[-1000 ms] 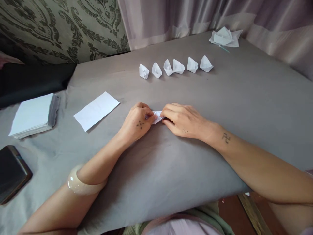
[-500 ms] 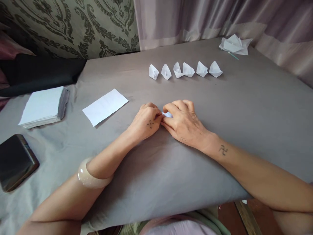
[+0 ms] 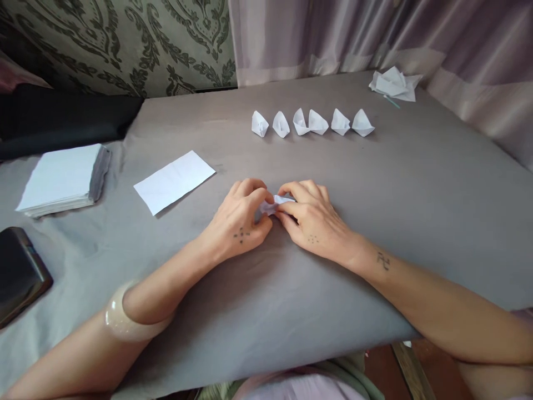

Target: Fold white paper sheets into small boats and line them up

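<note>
Between my hands is a small folded white paper (image 3: 270, 207), partly covered by fingers. My left hand (image 3: 245, 218) grips its left side, with the thumb below and curled fingers above. On the right side my right hand (image 3: 310, 210) pinches the same paper between thumb and fingers. How the paper is folded is mostly hidden. To the left of my left hand lies a flat white paper sheet (image 3: 175, 182). Beyond my hands, several folded paper boats (image 3: 318, 122) stand in a row.
A thick stack of white paper (image 3: 60, 176) lies at the left, with a black phone-like object (image 3: 20, 275) in front of it. Black cloth (image 3: 70, 116) is behind the stack. More folded paper (image 3: 393, 83) and a thin bluish stick (image 3: 391, 101) are near the curtain (image 3: 353, 33).
My left hand has shifted slightly left and its fingers have parted, so more of the folded paper shows. My right hand keeps its pinch. The view has shifted slightly.
</note>
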`<control>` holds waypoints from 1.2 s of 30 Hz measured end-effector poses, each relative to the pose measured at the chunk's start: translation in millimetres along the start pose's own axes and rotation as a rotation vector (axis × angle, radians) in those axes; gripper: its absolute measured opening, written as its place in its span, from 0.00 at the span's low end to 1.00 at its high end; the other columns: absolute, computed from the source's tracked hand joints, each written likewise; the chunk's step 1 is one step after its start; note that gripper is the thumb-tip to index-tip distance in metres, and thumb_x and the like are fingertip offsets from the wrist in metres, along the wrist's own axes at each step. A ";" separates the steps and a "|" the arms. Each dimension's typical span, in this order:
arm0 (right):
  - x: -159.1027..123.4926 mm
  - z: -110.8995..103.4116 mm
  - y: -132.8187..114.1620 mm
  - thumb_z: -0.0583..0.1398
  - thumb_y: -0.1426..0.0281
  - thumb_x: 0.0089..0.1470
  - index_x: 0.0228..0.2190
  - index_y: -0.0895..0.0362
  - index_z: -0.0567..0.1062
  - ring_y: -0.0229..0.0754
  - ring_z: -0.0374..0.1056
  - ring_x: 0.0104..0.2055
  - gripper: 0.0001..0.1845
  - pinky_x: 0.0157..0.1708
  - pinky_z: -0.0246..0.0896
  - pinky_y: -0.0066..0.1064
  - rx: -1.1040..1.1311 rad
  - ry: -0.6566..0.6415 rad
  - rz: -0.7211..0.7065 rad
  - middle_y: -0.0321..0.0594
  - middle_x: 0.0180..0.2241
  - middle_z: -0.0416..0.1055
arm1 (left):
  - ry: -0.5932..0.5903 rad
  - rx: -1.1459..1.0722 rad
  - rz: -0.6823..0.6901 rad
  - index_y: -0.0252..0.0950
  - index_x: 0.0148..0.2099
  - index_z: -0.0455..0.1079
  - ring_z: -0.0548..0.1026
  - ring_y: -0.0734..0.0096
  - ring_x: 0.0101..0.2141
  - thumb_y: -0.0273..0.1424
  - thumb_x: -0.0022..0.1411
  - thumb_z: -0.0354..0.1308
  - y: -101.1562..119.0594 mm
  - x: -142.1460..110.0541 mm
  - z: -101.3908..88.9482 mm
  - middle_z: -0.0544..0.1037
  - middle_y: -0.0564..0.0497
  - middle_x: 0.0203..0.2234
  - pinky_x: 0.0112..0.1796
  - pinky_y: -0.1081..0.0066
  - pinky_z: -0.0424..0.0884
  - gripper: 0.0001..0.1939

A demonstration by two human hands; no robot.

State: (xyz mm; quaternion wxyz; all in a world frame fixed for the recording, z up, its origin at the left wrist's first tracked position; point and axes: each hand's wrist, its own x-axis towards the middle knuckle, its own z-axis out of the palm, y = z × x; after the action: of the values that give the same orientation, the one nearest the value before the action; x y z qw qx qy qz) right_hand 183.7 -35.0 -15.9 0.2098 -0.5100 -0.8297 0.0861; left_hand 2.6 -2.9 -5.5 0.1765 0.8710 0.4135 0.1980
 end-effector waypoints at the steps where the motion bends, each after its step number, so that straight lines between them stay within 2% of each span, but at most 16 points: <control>1: -1.4 -1.2 -0.9 0.53 0.71 0.61 0.37 0.54 0.79 0.50 0.58 0.51 0.13 0.47 0.54 0.43 0.004 -0.007 0.000 0.45 0.49 0.68 | 0.015 0.017 0.014 0.38 0.44 0.68 0.67 0.59 0.46 0.23 0.54 0.54 0.2 -3.7 0.9 0.67 0.44 0.48 0.45 0.58 0.69 0.14; 4: -4.5 -1.9 -2.0 0.54 0.71 0.60 0.38 0.54 0.79 0.51 0.59 0.52 0.14 0.47 0.58 0.43 0.043 -0.025 0.023 0.47 0.53 0.65 | 0.080 0.093 0.052 0.39 0.44 0.67 0.64 0.57 0.48 0.24 0.56 0.55 -0.9 -10.8 5.3 0.63 0.44 0.51 0.45 0.56 0.69 0.12; 7: -5.5 -1.3 -2.6 0.54 0.72 0.59 0.37 0.54 0.80 0.48 0.62 0.50 0.14 0.47 0.62 0.41 0.120 -0.047 0.053 0.46 0.52 0.66 | 0.146 0.195 0.093 0.40 0.44 0.69 0.61 0.56 0.49 0.26 0.60 0.55 -2.8 -11.9 8.0 0.61 0.43 0.53 0.47 0.53 0.67 0.09; 11: -3.6 -5.9 -3.0 0.55 0.70 0.58 0.32 0.53 0.80 0.45 0.66 0.45 0.12 0.47 0.63 0.39 0.261 -0.056 0.119 0.43 0.46 0.71 | 0.123 0.259 0.181 0.40 0.39 0.73 0.60 0.55 0.48 0.26 0.64 0.51 -5.7 -9.7 8.3 0.61 0.43 0.52 0.47 0.54 0.65 0.09; 14: 1.9 -12.6 2.5 0.55 0.63 0.59 0.30 0.54 0.77 0.42 0.70 0.36 0.13 0.38 0.67 0.35 0.493 -0.004 0.320 0.42 0.39 0.75 | 0.155 0.243 0.225 0.42 0.38 0.75 0.60 0.57 0.47 0.25 0.65 0.51 -10.3 -8.1 7.7 0.63 0.45 0.51 0.46 0.56 0.66 0.12; 17: 9.5 -18.9 14.0 0.57 0.57 0.57 0.33 0.56 0.74 0.41 0.71 0.31 0.15 0.30 0.68 0.33 0.787 0.035 0.558 0.43 0.34 0.76 | 0.227 0.222 0.272 0.46 0.40 0.76 0.61 0.60 0.45 0.24 0.63 0.53 -16.7 -6.4 5.2 0.64 0.46 0.49 0.45 0.59 0.66 0.13; 20: 14.2 -25.4 23.1 0.60 0.59 0.55 0.33 0.57 0.75 0.40 0.71 0.30 0.13 0.27 0.68 0.31 1.002 -0.105 0.656 0.45 0.34 0.76 | 0.292 0.207 0.341 0.49 0.40 0.76 0.62 0.63 0.42 0.22 0.62 0.54 -22.6 -4.3 2.0 0.66 0.47 0.46 0.43 0.60 0.67 0.15; 23: 14.4 -30.7 23.4 0.61 0.62 0.53 0.30 0.57 0.78 0.38 0.69 0.30 0.11 0.25 0.65 0.28 1.048 -0.277 0.640 0.43 0.31 0.76 | 0.272 0.147 0.394 0.48 0.41 0.76 0.64 0.66 0.40 0.22 0.62 0.54 -25.9 -1.6 0.9 0.68 0.47 0.43 0.42 0.61 0.67 0.15; 25: 13.5 -31.6 20.3 0.62 0.64 0.52 0.29 0.57 0.79 0.36 0.68 0.29 0.09 0.24 0.64 0.25 1.038 -0.316 0.615 0.42 0.29 0.76 | 0.247 0.045 0.390 0.46 0.40 0.76 0.66 0.68 0.39 0.22 0.62 0.54 -24.9 0.2 1.3 0.69 0.48 0.42 0.42 0.62 0.68 0.14; 28: 13.6 -27.7 15.2 0.63 0.66 0.50 0.28 0.58 0.80 0.34 0.68 0.28 0.08 0.24 0.63 0.23 1.038 -0.272 0.644 0.41 0.28 0.75 | 0.259 -0.298 0.238 0.42 0.41 0.74 0.70 0.69 0.40 0.23 0.61 0.53 -16.6 2.0 1.7 0.70 0.48 0.40 0.43 0.64 0.69 0.12; 32: 16.0 -19.6 11.5 0.64 0.67 0.49 0.29 0.59 0.79 0.33 0.68 0.27 0.07 0.25 0.65 0.23 1.126 -0.166 0.717 0.40 0.27 0.75 | 0.248 -0.908 -0.214 0.34 0.45 0.69 0.75 0.67 0.38 0.27 0.57 0.56 0.1 2.5 1.7 0.74 0.47 0.40 0.40 0.64 0.73 0.12; 34: 16.9 -16.8 10.1 0.64 0.67 0.50 0.28 0.59 0.79 0.32 0.67 0.26 0.07 0.27 0.66 0.23 1.182 -0.142 0.703 0.40 0.28 0.75 | 0.167 -1.047 -0.385 0.32 0.43 0.69 0.75 0.67 0.36 0.30 0.55 0.59 6.0 2.5 2.6 0.76 0.46 0.36 0.38 0.65 0.73 0.12; 36: 17.3 -14.6 8.2 0.64 0.68 0.50 0.28 0.60 0.79 0.31 0.67 0.25 0.07 0.27 0.66 0.24 1.209 -0.120 0.691 0.40 0.28 0.75 | 0.105 -1.111 -0.468 0.30 0.41 0.71 0.75 0.68 0.34 0.32 0.53 0.62 9.1 2.6 4.3 0.77 0.46 0.33 0.37 0.68 0.73 0.13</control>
State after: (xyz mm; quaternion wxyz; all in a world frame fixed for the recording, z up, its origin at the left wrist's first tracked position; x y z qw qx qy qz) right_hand 190.0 -17.0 -1.2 0.3714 -0.5328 -0.4368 0.6224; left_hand 12.2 -6.9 -4.5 0.6232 0.5235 0.4372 0.3827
